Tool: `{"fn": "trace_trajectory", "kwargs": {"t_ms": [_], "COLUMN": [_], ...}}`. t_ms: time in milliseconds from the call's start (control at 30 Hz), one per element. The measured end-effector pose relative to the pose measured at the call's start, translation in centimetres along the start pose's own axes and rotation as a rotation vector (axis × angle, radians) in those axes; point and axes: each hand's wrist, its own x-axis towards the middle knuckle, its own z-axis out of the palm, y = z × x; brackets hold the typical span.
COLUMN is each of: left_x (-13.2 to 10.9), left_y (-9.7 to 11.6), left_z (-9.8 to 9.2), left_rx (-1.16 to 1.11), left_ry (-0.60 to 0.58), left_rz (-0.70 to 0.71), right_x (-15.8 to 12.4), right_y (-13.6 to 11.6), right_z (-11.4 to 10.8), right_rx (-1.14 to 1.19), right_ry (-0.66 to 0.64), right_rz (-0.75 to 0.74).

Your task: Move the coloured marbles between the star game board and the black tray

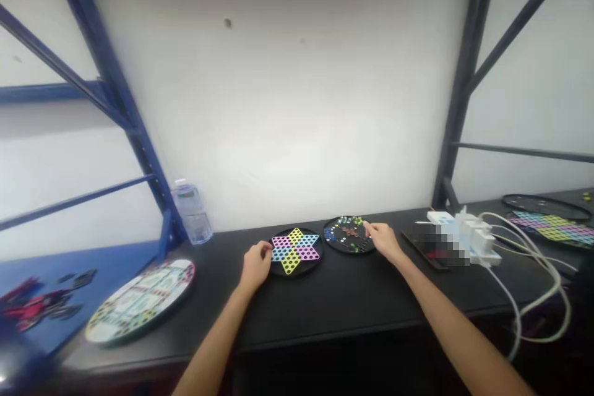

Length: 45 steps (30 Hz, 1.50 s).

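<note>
Here I had the left hand (255,264) at the rim of the star-pattern checkers board (294,252), the right hand (383,241) at the edge of the marble-filled board (349,235) just beside it. Both hands' fingers (369,230) sat narrow, any grip unclear, with open worktop (325,303) before the front edge.

Two hands (256,266) — five round game boards (295,251)

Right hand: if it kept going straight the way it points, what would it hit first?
The fingers of the right hand are at the rim of a round black game board; they would probably meet the coloured marbles on it first, though depth is hard to judge here.
</note>
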Motion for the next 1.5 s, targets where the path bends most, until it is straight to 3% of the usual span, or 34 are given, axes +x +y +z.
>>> {"fn": "trace_trajectory", "kwargs": {"t_ms": [100, 233, 400, 600, 733, 833, 933, 1000, 1167, 1267, 1333, 1433, 1500], "left_x": [0.0, -0.1, -0.1, -0.1, -0.1, -0.1, 0.0, 0.0, 0.1, 0.1, 0.1, 0.1, 0.0], "left_y": [-0.1, 0.0, 0.3, 0.3, 0.2, 0.2, 0.2, 0.2, 0.1, -0.1, -0.1, -0.1, -0.1], "left_z": [0.0, 0.0, -0.1, -0.2, -0.2, -0.2, -0.1, -0.1, 0.0, 0.0, 0.1, 0.1, 0.1], "left_rx": [-0.001, 0.010, 0.020, 0.036, 0.037, 0.036, 0.048, 0.057, 0.060, 0.052, 0.051, 0.050, 0.046], "left_ry": [-0.002, 0.002, -0.014, -0.007, -0.001, -0.002, -0.006, -0.004, 0.006, 0.002, 0.000, 0.000, 0.001], "left_rz": [0.001, -0.005, -0.018, -0.004, -0.005, -0.005, -0.013, -0.011, 0.000, -0.001, -0.001, 0.008, 0.014], "right_x": [-1.2, -2.5, -3.4, -3.3, -2.1, -1.0, -0.2, 0.2, 1.1, 1.5, 1.6, 1.3, 0.9], "right_y": [-1.0, -2.0, -2.7, -2.3, -1.1, -0.5, -0.2, 0.0, 0.6, 0.9, 0.9, 0.6, 0.1], "right_z": [0.7, 1.3, 1.3, 1.5, 1.4, 1.0, 0.4, -0.2, -1.1, -0.7, -0.2, 0.5, 0.7], "right_rx": [-0.531, -0.917, -1.060, -1.029, -0.685, -0.092, 0.583, 0.873, 1.032, 0.936, 0.761, 0.254, -0.169], "right_ry": [-0.097, -0.206, -0.280, -0.323, -0.240, -0.185, -0.216, -0.244, -0.238, -0.211, -0.113, 0.017, -0.027], "right_rz": [-0.155, -0.210, -0.242, -0.253, -0.200, -0.049, 0.107, 0.185, 0.315, 0.314, 0.262, 0.082, -0.074]}}
